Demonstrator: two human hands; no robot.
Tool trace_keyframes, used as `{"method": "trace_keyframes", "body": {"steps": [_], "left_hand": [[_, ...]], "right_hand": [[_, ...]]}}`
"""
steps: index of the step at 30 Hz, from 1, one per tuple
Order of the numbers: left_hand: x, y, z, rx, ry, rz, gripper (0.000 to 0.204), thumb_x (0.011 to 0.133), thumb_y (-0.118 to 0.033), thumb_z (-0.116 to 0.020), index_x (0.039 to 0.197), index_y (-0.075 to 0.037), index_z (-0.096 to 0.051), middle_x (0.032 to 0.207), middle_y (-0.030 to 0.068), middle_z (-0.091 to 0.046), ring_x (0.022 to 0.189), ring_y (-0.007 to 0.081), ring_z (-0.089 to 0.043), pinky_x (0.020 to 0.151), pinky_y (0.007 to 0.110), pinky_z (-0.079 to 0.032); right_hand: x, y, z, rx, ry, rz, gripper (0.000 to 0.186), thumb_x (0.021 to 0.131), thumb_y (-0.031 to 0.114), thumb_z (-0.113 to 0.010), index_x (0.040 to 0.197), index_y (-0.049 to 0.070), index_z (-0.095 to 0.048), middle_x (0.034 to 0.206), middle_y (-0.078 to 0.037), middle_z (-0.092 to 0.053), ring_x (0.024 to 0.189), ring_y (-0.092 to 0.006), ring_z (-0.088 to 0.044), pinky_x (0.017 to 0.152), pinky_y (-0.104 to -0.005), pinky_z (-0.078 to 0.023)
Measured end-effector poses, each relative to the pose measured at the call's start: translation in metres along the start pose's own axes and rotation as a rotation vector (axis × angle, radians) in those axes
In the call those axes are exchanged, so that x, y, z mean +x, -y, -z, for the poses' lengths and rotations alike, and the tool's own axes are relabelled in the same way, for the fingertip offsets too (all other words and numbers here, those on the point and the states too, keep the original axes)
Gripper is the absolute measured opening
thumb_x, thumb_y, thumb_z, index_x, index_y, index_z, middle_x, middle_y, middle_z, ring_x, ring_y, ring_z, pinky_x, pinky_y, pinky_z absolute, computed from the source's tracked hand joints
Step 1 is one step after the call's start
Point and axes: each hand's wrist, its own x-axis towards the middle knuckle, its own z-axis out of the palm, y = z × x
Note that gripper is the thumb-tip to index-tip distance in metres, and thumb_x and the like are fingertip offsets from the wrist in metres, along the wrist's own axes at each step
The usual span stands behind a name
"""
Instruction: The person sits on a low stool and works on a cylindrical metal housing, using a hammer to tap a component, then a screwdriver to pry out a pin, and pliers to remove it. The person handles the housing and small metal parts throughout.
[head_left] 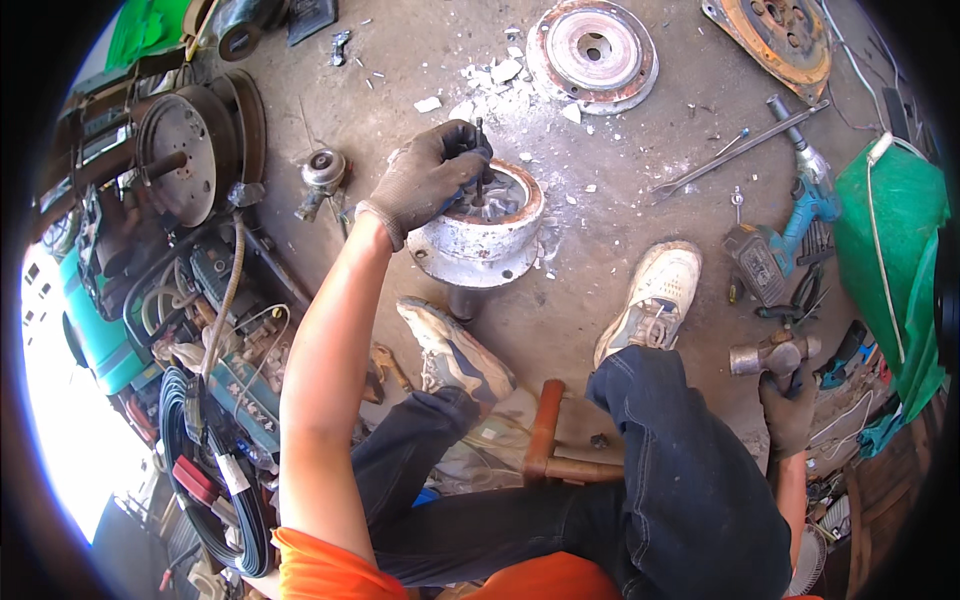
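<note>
My left hand [430, 178], in a grey-brown work glove, is closed around a dark metal rod [481, 135], perhaps a punch or chisel. The rod stands roughly upright over the opening of a round, white-crusted metal housing [470, 240] with a rusty rim. Inside the housing are dusty metal fins or vanes, partly hidden by my fingers. Low at the right, my gloved right hand [788, 415] grips a hammer [775, 355] just below its head, which is held beside my knee. Most of the hammer's handle is out of sight.
White chips surround the housing and a round metal cover [592, 55] behind it. To the right lie a long steel bar [740, 150], a blue cordless impact tool [800, 215] and a green sack [890, 250]. Machine parts and a coiled black cable [195, 470] crowd the left.
</note>
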Motion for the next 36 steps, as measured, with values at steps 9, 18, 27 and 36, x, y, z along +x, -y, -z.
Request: {"method": "trace_keyframes", "body": {"steps": [9,18,27,36], "left_hand": [[-0.001,0.002,-0.002,0.015,-0.064,-0.029,0.023,0.095,-0.014,-0.064,0.114,-0.001,-0.07,0.099,0.0027,-0.073,0.089,0.0082,-0.066,0.082,0.026,-0.054],[0.001,0.006,-0.008,0.054,-0.071,-0.077,0.023,0.097,-0.014,-0.062,0.114,0.001,-0.068,0.097,0.0031,-0.072,0.088,0.0079,-0.064,0.081,0.027,-0.053],[-0.002,0.008,-0.007,0.043,-0.081,-0.085,0.023,0.097,-0.012,-0.062,0.114,0.002,-0.067,0.098,0.0041,-0.072,0.09,0.0085,-0.062,0.084,0.028,-0.052],[0.002,0.011,-0.007,0.062,-0.062,-0.1,0.025,0.097,-0.012,-0.062,0.116,0.003,-0.067,0.099,0.005,-0.072,0.092,0.0093,-0.063,0.086,0.029,-0.053]], "right_hand": [[0.152,0.257,-0.04,-0.357,-0.014,0.62,0.053,0.08,0.025,-0.073,0.125,-0.001,-0.062,0.101,-0.017,-0.071,0.096,-0.028,-0.071,0.087,-0.0388,-0.054],[0.189,0.355,-0.136,-0.65,0.258,0.642,0.056,0.084,0.044,-0.067,0.121,0.002,-0.063,0.107,-0.028,-0.071,0.101,-0.0416,-0.07,0.09,-0.0468,-0.054],[0.207,0.357,-0.155,-0.632,0.377,0.759,0.046,0.083,0.028,-0.065,0.119,-0.001,-0.062,0.108,-0.028,-0.07,0.104,-0.0425,-0.068,0.091,-0.0484,-0.053],[0.208,0.334,-0.176,-0.72,0.271,0.792,0.065,0.08,0.031,-0.071,0.138,0.007,-0.057,0.111,-0.025,-0.07,0.105,-0.0371,-0.07,0.091,-0.0454,-0.055]]}}
